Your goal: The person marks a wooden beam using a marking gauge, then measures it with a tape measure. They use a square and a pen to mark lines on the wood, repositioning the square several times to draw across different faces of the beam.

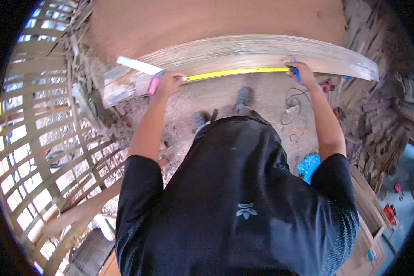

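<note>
A yellow tape measure [237,72] is stretched along the near edge of a long wooden plank [244,51]. My left hand [171,83] is closed on the tape's left end. Against that hand lies a square [140,66] with a pale metal blade and a pink-and-dark handle; its blade rests across the plank's left part. My right hand [302,73] is closed at the tape's right end, around a slim blue thing [296,72] with a dark part beside it. I cannot tell whether this blue thing belongs to the tape measure.
Behind the plank stands a broad brown surface [216,20]. A slatted lattice [27,115] runs down the left. Stacked wood pieces [382,124] fill the right side. A cable [287,108] and a blue speckled item [309,166] lie on the floor near my feet.
</note>
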